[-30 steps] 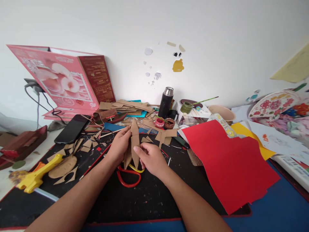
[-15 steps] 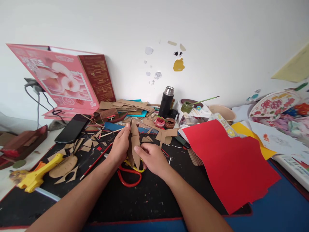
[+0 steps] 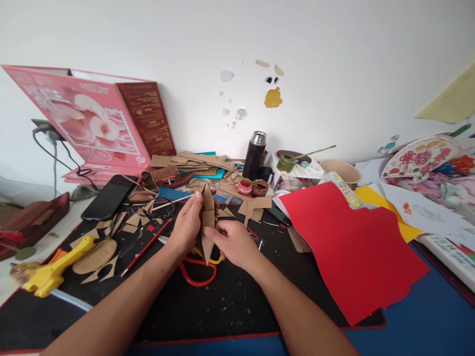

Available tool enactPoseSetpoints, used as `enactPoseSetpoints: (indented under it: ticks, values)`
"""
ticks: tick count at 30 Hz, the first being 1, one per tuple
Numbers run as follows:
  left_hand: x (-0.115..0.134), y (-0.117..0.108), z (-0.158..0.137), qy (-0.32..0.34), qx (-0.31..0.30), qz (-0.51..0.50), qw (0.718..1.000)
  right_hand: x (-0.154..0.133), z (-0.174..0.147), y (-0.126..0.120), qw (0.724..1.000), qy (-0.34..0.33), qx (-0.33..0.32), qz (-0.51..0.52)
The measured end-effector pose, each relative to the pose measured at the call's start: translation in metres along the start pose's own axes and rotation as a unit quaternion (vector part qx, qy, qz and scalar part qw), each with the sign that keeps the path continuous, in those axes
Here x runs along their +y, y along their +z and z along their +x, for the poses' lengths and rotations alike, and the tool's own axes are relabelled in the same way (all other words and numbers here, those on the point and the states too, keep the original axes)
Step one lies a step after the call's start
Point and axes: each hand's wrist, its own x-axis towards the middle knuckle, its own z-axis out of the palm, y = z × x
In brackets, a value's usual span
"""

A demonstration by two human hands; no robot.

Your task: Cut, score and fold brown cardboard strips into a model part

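Observation:
Between my hands is a folded piece of brown cardboard [image 3: 209, 216], long and narrow like a boat, with pointed ends. My left hand [image 3: 188, 220] is closed on its left side, the thumb near the top edge. From the right, my right hand [image 3: 233, 242] grips the lower half, its thumb pressing on the inner face. Some fingers of both hands are hidden behind the cardboard. Under it, on the black mat [image 3: 237, 316], lie scissors [image 3: 198, 283] with a red and yellow handle, partly covered.
A yellow glue gun [image 3: 55, 272], a red pencil [image 3: 144, 247] and cardboard scraps [image 3: 133, 222] lie left. A phone [image 3: 109, 197] is farther back. Behind my hands stand a black flask [image 3: 255, 157] and open paint jars [image 3: 245, 186]. Red paper [image 3: 352, 247] spreads over the right side.
At the near end, the cardboard's two points, apart before, now appear as one point. Both hands keep their hold. The whole view has shifted slightly.

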Motion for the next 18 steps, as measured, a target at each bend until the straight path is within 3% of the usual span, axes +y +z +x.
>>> enactPoseSetpoints:
  ticks: [4,11,18]
  values:
    - [0.005,0.003,-0.002,-0.042,-0.038,-0.085,0.995,0.000,0.000,0.000,1.000,0.006,0.002,-0.020]
    - [0.021,0.005,-0.005,-0.040,-0.108,-0.108,0.987,0.003,0.002,0.000,0.999,0.004,-0.010,-0.031]
    - [0.019,-0.002,0.001,-0.067,-0.081,-0.121,0.987,0.011,0.005,0.001,0.997,-0.014,-0.036,0.067]
